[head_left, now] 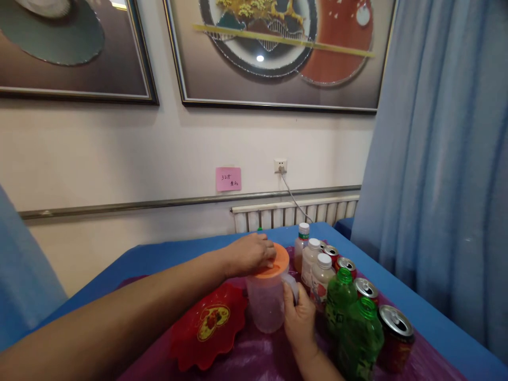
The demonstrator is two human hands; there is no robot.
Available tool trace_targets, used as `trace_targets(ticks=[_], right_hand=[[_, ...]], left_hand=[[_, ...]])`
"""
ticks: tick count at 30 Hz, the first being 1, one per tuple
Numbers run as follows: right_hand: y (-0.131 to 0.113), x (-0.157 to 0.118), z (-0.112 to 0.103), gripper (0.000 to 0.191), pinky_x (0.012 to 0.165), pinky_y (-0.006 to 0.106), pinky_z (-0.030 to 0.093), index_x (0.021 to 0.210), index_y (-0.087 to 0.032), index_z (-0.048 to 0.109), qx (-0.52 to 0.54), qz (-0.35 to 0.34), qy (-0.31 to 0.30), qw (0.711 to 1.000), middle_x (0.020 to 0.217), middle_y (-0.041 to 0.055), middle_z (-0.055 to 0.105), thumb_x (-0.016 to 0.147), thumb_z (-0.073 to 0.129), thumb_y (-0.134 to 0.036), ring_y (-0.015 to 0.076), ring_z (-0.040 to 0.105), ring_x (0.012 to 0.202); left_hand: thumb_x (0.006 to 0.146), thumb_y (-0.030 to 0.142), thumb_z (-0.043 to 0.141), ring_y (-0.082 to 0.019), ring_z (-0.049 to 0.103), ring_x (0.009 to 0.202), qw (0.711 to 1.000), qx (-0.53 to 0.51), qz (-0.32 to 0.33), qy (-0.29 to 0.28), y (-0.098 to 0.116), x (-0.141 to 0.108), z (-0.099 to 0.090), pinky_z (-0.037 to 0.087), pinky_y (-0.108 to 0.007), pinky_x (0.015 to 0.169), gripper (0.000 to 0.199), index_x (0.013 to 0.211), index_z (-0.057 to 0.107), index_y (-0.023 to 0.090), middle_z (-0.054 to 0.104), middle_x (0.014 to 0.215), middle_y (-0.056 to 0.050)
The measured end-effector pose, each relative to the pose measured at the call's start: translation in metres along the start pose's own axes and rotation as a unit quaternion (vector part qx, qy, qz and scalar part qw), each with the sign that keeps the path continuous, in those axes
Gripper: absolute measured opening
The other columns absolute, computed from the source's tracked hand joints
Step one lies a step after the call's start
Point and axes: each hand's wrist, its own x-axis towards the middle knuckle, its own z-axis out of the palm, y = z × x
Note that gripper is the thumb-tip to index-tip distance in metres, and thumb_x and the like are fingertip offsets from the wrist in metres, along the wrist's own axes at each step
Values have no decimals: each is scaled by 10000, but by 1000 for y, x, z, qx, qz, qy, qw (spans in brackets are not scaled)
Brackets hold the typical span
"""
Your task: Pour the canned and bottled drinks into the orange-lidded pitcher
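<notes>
A translucent plastic pitcher [265,307] with an orange lid [280,260] stands upright in front of me. My left hand [254,251] rests on top of the lid, its fingers bent down and gripping at the lid's surface. The pitcher's handle [292,286] is on the right, and my right hand [299,317] is wrapped around it. Left of the pitcher lies a red scalloped plate [236,317] with a yellow heart-shaped print, partly below my left forearm. The pitcher looks empty, though its cloudy wall makes this hard to judge.
On the right stand green bottles [361,338], white-capped bottles [322,275] and several drink cans [396,338]. Purple plastic sheeting [254,360] covers part of the blue-covered table [166,256]. A blue curtain [432,159] hangs at the right; a radiator [273,216] is behind the table.
</notes>
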Motion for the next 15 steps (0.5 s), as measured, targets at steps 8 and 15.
trace_targets(ticks=[8, 15], right_hand=[[-1, -1, 2, 411, 506, 242, 384, 704, -210, 591, -32, -12, 20, 999, 557, -3, 594, 964, 494, -514, 149, 504, 498], [-5, 1, 2, 406, 516, 245, 407, 719, -215, 614, -36, -10, 30, 999, 578, 6, 618, 960, 497, -519, 157, 527, 505]], left_hand=[[932, 327, 609, -197, 581, 800, 998, 52, -29, -2, 9, 5, -1, 394, -320, 737, 157, 868, 648, 189, 683, 872, -47], [956, 310, 542, -195, 591, 768, 997, 66, -33, 1, 10, 6, -1, 396, -328, 748, 186, 874, 661, 193, 678, 849, -42]])
